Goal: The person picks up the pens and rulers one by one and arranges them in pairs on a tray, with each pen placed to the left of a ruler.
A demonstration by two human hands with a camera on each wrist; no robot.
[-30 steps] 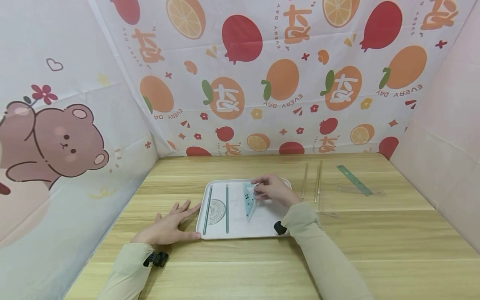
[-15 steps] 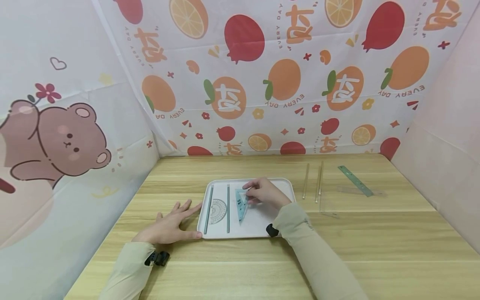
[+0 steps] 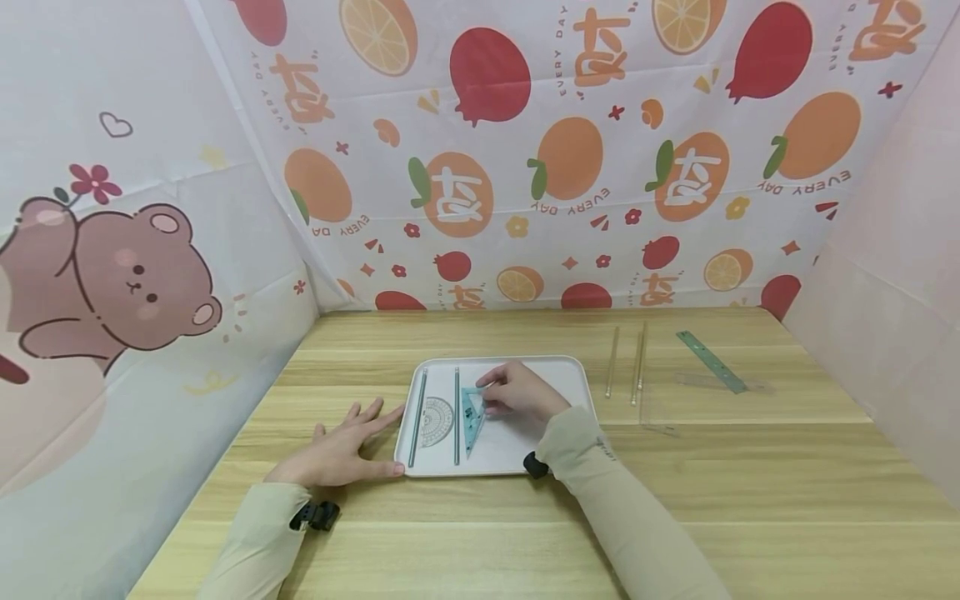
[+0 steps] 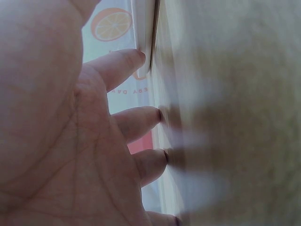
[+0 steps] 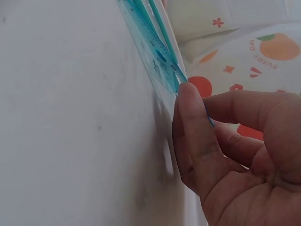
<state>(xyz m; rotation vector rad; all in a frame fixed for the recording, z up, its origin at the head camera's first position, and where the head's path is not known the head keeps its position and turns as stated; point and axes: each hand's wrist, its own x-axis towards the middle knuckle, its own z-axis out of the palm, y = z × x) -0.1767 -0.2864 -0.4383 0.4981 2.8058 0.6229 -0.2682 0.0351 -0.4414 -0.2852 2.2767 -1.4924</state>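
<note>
A white tray (image 3: 562, 372) lies on a wooden bench (image 3: 465, 533). Inside, from left to right, are a dark green pencil (image 3: 417, 421), a clear protractor (image 3: 437, 422), a second dark green pencil (image 3: 457, 421) and a blue triangle ruler (image 3: 470, 423). The right hand (image 3: 522, 390) has a pinching grip, thumb and fingers closed on the triangle's right side. The triangle's long axis runs near to far, just beside the second pencil, its narrow tip pointing toward the person. The left hand (image 3: 337, 454) is spread, thumb touching the tray's near left corner. Right of the tray lie gold pencils (image 3: 636, 367), a green ruler (image 3: 711, 362) and faint clear pieces (image 3: 660, 431).
</note>
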